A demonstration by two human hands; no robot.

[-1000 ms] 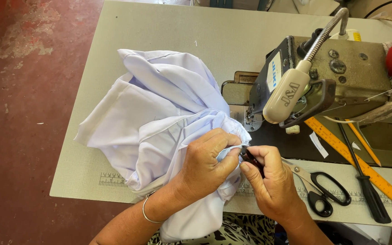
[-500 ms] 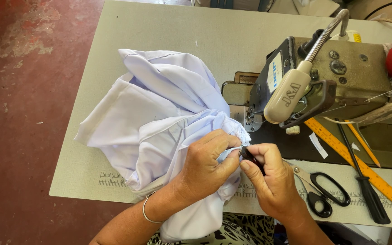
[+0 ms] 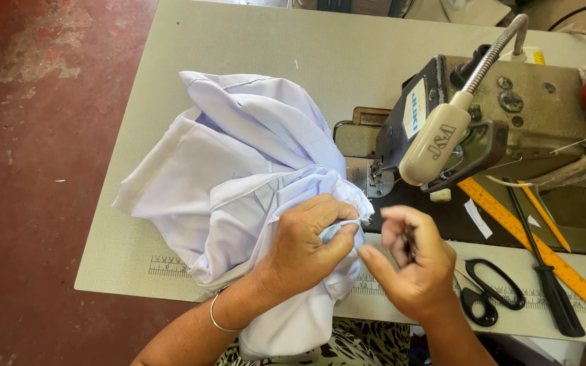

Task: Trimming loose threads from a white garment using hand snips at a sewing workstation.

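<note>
Pale grey-green laminate covers the work table (image 3: 252, 41), whose near edge carries a printed measuring scale, and past its left side lies a worn, dark red floor (image 3: 42, 169) with scuffed light patches. The left hand (image 3: 303, 247), a thin bangle on its wrist, is closed around a gathered fold of the light blue garment (image 3: 239, 163), which is bunched up on the table and spills from under that hand away to its left and down over the table edge toward the person. The right hand (image 3: 412, 264) hovers just beside the left, fingers half curled and thumb reaching toward the pinched cloth; it is blurred, and something small and dark may sit between its fingers, but I cannot tell. Directly beyond both hands stands the sewing machine (image 3: 510, 115), dark and worn, with a beige lamp (image 3: 439, 142) on a flexible metal neck hanging in front of it and hiding part of the needle area. Just right of the right hand lie black scissors (image 3: 486, 291); farther right lie an orange ruler (image 3: 530, 230), a yellow pencil (image 3: 544, 217) and a black-handled screwdriver (image 3: 544, 285).
</note>
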